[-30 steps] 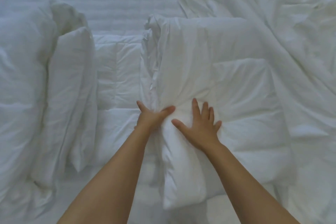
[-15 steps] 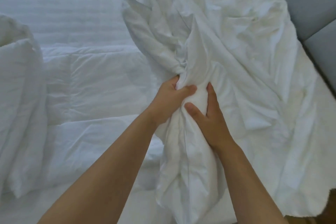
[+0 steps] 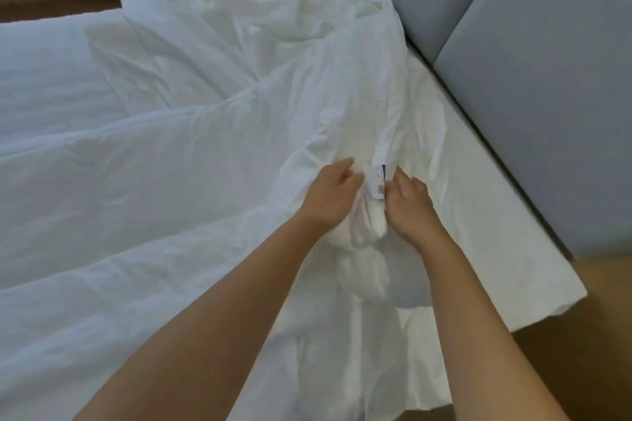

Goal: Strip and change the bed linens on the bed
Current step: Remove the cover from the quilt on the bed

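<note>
Hands at bunched sheet point(image 3: 362, 232), near bed corner.
Left hand point(image 3: 333, 195) clamps the bunch beside its label point(image 3: 379, 181); right hand point(image 3: 408, 205) touches it, blurred, grip undetermined. Duvet point(image 3: 136, 181) left, bare mattress point(image 3: 496, 215) right, wooden floor point(image 3: 598, 335); grey headboard point(image 3: 547, 79) beyond.

I saw the view swing to the right, so the pillows went out of sight and much more of the grey headboard point(image 3: 547, 79) came in. The white cover point(image 3: 307, 61) had stood up in a tall bunch; it dropped low and spread out. A small label point(image 3: 379, 181) showed up on it. The hands moved apart, the left hand point(image 3: 333, 196) on one side of the label and the right hand point(image 3: 408, 205) on the other.
</note>
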Tool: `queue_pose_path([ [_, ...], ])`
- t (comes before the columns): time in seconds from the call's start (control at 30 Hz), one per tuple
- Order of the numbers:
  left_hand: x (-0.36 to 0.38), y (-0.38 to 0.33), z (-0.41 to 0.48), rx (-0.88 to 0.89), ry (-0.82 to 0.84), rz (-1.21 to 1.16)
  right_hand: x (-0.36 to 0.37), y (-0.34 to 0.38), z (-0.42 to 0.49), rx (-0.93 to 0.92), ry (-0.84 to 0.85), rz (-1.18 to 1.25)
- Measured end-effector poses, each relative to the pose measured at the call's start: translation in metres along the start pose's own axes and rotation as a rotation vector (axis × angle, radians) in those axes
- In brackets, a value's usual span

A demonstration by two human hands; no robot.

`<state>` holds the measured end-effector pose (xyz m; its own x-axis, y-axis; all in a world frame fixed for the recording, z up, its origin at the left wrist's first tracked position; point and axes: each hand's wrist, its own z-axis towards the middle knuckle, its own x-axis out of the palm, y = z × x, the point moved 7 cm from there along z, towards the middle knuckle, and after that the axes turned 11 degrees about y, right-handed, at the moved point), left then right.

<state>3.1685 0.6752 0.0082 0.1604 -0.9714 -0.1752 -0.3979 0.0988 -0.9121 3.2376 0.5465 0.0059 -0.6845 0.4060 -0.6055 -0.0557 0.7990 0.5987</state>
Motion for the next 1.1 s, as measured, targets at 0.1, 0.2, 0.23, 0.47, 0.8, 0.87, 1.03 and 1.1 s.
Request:
queue_pose_path([
  [0.1, -0.002, 0.027, -0.011, -0.049, -0.084, 0.324, -0.002, -0.014, 0.002, 0.063, -0.054, -0.117],
  [0.2, -0.006, 0.048, -0.023, -0.087, -0.039, 0.507, 0.005, -0.003, -0.008, -0.053, -0.193, -0.04],
  [0.23, -0.008, 0.051, -0.027, -0.075, -0.041, 0.565, 0.011, 0.001, -0.014, -0.096, -0.218, -0.018],
  [0.47, -0.044, 0.081, -0.093, -0.16, -0.073, 0.761, 0.101, 0.036, -0.035, -0.057, 0.079, -0.487],
  [0.8, -0.191, 0.192, -0.321, -0.409, -0.145, 0.926, 0.315, 0.131, -0.129, -0.273, 0.383, -0.567],
  [0.87, -0.225, 0.229, -0.373, -0.494, -0.118, 1.032, 0.372, 0.153, -0.15, -0.31, 0.455, -0.537],
  [1.03, -0.321, 0.297, -0.455, -0.682, -0.086, 1.208, 0.501, 0.211, -0.186, -0.396, 0.579, -0.442],
  [1.1, -0.355, 0.315, -0.466, -0.722, -0.071, 1.238, 0.543, 0.231, -0.193, -0.388, 0.616, -0.411],
])
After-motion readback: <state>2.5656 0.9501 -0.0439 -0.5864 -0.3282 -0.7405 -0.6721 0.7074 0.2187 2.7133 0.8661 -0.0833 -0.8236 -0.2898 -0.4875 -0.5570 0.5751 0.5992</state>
